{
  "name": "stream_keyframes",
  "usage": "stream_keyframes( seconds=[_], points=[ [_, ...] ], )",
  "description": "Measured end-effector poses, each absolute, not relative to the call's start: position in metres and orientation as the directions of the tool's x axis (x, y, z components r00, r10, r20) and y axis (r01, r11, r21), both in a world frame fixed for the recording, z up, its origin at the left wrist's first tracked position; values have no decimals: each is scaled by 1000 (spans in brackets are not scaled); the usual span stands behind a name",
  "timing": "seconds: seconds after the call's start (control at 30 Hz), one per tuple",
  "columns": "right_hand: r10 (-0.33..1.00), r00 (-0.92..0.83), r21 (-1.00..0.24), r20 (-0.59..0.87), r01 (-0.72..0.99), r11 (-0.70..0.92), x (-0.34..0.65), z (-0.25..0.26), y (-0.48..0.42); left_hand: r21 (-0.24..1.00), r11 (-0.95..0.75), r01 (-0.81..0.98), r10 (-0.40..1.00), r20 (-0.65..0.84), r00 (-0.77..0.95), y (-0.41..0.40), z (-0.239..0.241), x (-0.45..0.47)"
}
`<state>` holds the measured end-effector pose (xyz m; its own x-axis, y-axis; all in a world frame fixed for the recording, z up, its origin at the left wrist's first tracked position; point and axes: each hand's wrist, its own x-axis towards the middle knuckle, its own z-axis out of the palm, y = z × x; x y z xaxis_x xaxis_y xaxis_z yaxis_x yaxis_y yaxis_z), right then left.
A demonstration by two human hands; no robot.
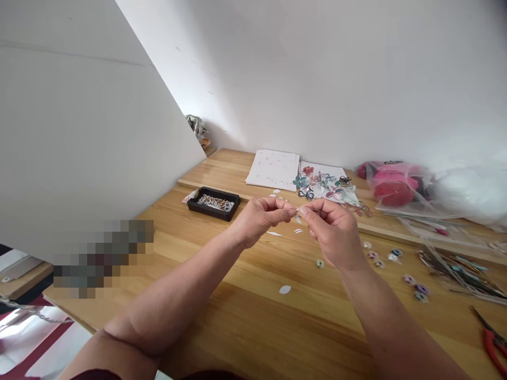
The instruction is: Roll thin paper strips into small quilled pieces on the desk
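Note:
My left hand point(270, 215) and my right hand point(330, 227) meet fingertip to fingertip above the wooden table. Both are closed in a pinch. A tiny pale piece point(297, 209) shows between the fingertips, too small to name. Along the right fingers runs a thin wire-like strand point(316, 210), partly hidden by the hand. White leaf-shaped paper pieces point(284, 290) lie on the table below and around the hands. Left of my left hand is a black tray point(214, 212) of small beads. A small thread spool point(320, 263) lies beneath my right hand.
Wire-and-thread flowers point(328, 182) lie on white sheets point(273, 168) at the back. Several thread spools point(422, 290) are scattered at right, near a clear bag of tools point(459, 266) and red-handled pliers point(493, 343). Bags with pink material point(396, 184) stand behind. A grey panel point(87, 116) rises at left.

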<state>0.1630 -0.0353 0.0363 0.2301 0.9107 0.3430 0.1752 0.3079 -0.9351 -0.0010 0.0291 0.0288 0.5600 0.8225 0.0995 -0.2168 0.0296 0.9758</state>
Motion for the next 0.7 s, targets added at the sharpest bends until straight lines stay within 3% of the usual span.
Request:
stream_keyframes(
  seconds=[0.17, 0.43, 0.7],
  points=[
    [906, 273, -944, 323, 165, 286, 163, 33, -33, 972, 82, -218, 822, 58, 567, 31, 30, -2],
    [898, 285, -936, 334, 215, 280, 163, 33, -33, 993, -55, -107, 849, 103, 519, 30, 32, -4],
    [893, 288, -929, 345, 242, 281, 161, 33, -33, 995, -60, -81, 860, 93, 502, 25, 38, -3]
  ],
)
